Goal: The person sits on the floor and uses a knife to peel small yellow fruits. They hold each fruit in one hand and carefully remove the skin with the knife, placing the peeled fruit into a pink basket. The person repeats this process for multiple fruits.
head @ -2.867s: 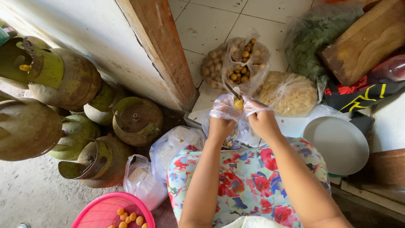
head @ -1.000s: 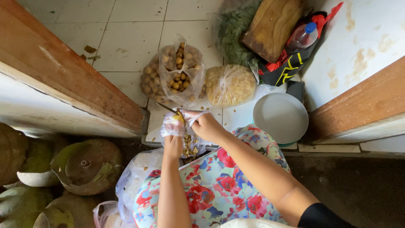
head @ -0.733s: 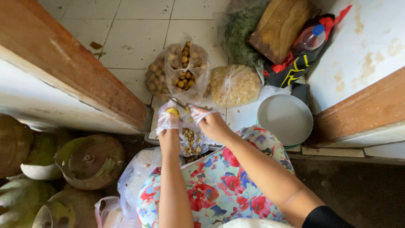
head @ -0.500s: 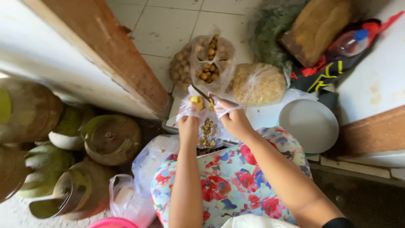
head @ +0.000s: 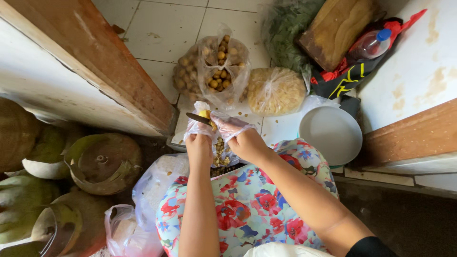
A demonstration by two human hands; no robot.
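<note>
Both my hands wear thin clear plastic gloves and meet above my flowered lap. My left hand (head: pixel 199 131) pinches a small yellow fruit (head: pixel 205 114) at its fingertips. My right hand (head: pixel 236 133) grips a small knife (head: pixel 197 118), its dark blade lying across the fruit and pointing left. Below the hands lies a heap of brown peelings (head: pixel 220 152) on plastic. Just beyond stands an open clear bag of small yellow-brown fruits (head: pixel 219 71).
A tied bag of pale peeled pieces (head: pixel 276 90) and a round white bowl (head: pixel 330 133) sit on the tiled floor at right. Cut green coconuts (head: pixel 102 162) crowd the left beside a wooden beam (head: pixel 100 59). A plastic bottle (head: pixel 372 45) and leafy greens (head: pixel 288 28) lie behind.
My view has swung about and now shows the coconuts at left and the bowl at right. My hands stay together on the fruit with the knife throughout.
</note>
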